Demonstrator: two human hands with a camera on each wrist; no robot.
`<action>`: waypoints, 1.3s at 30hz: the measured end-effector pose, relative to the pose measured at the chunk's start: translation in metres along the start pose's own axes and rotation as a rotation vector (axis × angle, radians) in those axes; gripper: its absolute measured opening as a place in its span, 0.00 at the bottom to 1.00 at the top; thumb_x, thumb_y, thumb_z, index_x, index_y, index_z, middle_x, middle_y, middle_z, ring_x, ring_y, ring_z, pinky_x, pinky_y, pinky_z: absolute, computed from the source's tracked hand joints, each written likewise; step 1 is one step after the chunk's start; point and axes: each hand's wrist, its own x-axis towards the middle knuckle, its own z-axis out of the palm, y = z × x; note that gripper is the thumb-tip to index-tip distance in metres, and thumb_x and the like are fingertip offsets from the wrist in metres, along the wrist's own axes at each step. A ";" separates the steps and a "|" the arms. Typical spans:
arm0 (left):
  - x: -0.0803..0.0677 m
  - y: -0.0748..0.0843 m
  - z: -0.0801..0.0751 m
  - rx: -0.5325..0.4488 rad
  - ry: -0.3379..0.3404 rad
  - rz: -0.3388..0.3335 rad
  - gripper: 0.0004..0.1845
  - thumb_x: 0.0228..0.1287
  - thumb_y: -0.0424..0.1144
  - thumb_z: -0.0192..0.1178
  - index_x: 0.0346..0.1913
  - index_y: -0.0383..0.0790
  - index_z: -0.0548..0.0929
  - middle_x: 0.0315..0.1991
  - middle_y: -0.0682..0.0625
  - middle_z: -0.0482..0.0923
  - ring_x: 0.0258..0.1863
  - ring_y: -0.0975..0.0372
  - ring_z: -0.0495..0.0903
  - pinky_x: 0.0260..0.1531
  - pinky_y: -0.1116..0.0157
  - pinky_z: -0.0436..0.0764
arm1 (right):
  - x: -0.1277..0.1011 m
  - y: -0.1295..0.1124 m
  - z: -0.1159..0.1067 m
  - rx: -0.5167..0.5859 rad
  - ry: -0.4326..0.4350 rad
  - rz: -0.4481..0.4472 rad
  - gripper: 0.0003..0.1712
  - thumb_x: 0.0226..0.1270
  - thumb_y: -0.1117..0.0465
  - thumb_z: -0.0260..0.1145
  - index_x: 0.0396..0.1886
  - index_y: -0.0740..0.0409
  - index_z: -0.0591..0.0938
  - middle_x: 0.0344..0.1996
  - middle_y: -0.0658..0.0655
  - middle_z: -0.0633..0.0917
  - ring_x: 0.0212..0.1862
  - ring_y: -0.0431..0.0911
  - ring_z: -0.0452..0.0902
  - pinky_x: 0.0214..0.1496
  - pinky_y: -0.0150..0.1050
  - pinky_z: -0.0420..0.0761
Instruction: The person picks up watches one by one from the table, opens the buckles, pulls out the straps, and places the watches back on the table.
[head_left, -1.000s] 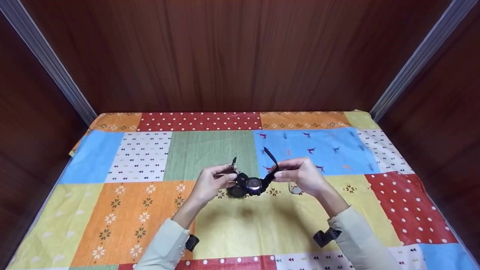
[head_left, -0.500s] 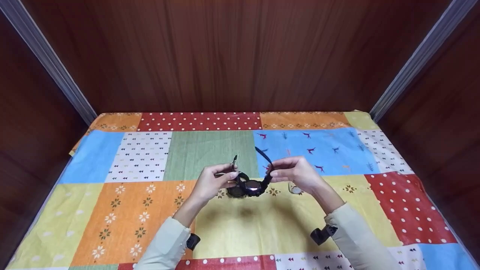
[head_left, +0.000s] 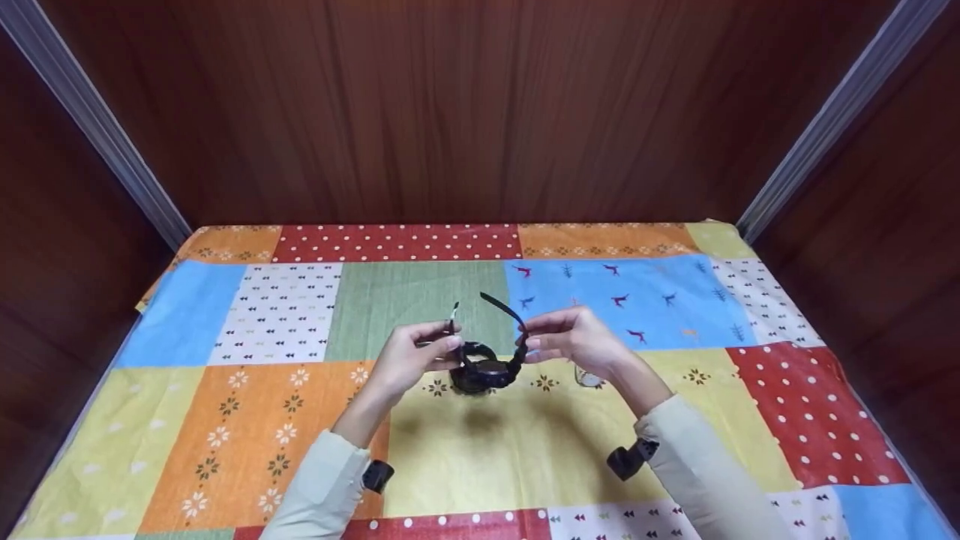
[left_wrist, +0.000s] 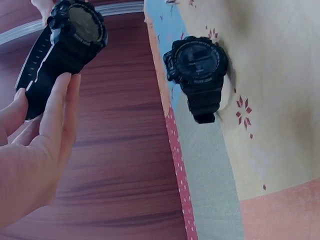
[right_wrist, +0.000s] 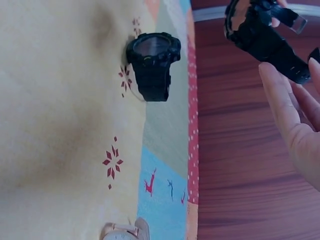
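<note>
A black digital wristwatch point(head_left: 491, 369) hangs above the cloth, its two strap halves bent upward. My left hand point(head_left: 409, 360) pinches one strap half, with its tip sticking up past the fingers. The other strap half is held by my right hand point(head_left: 589, 345), and its long end curves up and to the left. Behind and below lies a second black wristwatch point(left_wrist: 200, 65), partly hidden in the head view but plain in both wrist views. Near my right hand, a light-faced watch point(right_wrist: 120, 235) lies on the cloth, cut off at the right wrist view's lower edge.
A patchwork tablecloth point(head_left: 480, 465) covers the table. Dark wood-grain panels point(head_left: 450, 112) rise at the back and both sides, with metal strips point(head_left: 105, 127) at the corners. Each forearm carries a black wrist camera point(head_left: 632, 459).
My right hand has moved left, bringing the strap halves closer together. The long strap end has swung left, and the held watch's face has tilted. My left hand has shifted slightly left.
</note>
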 end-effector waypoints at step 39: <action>-0.026 -0.039 -0.098 0.100 -0.132 -0.324 0.18 0.63 0.29 0.53 0.50 0.16 0.67 0.37 0.37 0.74 0.29 0.57 0.80 0.36 0.62 0.80 | 0.052 0.071 0.087 -0.079 -0.020 0.168 0.18 0.57 0.79 0.58 0.48 0.83 0.71 0.36 0.74 0.80 0.31 0.51 0.81 0.40 0.44 0.80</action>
